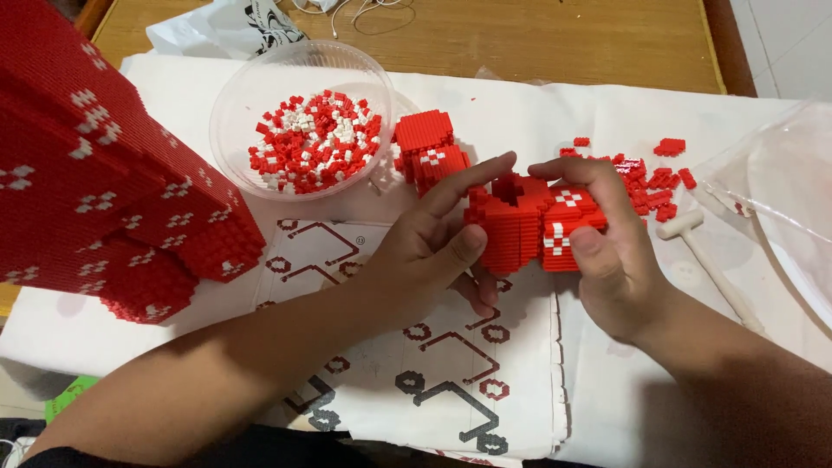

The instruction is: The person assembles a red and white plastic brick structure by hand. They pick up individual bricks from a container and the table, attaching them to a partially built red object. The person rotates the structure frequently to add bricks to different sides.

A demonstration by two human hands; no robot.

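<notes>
A red brick block point(529, 227), built of tiny studded plastic bricks with small white cross patterns on its right faces, is held up between both hands just above the instruction sheet point(451, 347). The left hand point(429, 251) clasps the block's left side, thumb pressed against its ribbed front and forefinger stretched along the top edge. The right hand point(607, 251) clamps the right side, thumb on the front beside a white patch and fingers curled over the top. The block is chunky and roughly cubic, with a notch sunk into its top.

Just behind it, touching the cloth, sits one smaller red brick piece point(429, 149) of the same stepped, pixel-like texture, also marked with white. Beside that stands one round, clear plastic bowl point(234, 104) holding a heap of loose red and white bricks point(314, 140), too many to count. A second scatter of loose red bricks point(654, 169) lies behind the right hand. One large red brick model point(104, 191), dotted with white crosses, fills the left edge. One small white plastic mallet point(706, 260) lies to the right, near a clear plastic bag point(780, 182). A white cloth point(520, 104) covers the wooden desk point(537, 39).
</notes>
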